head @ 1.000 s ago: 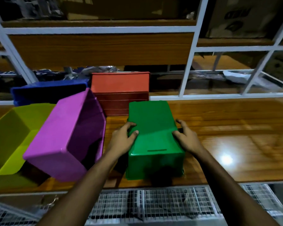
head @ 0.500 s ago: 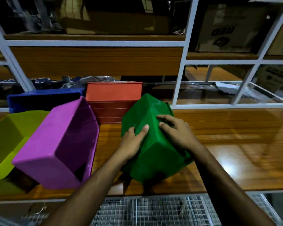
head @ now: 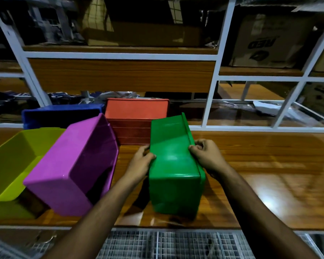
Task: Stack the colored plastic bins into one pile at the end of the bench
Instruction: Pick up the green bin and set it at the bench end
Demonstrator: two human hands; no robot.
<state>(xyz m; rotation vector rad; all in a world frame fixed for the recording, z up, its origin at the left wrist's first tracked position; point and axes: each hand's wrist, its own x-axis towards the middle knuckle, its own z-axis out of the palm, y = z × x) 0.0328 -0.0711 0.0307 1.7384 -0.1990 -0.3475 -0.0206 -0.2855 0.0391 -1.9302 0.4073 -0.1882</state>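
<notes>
I have the green bin between my two hands, near the front edge of the wooden surface. My left hand grips its left side with curled fingers, and my right hand pinches the rim on its right side. The bin is on its side (not sitting flat). I think I am turning it so it can go on a pile. Next I need to carry it to the other bins: the purple bin leans beside it, on the yellow-green bin, with the red bin and the blue bin behind.
</notes>
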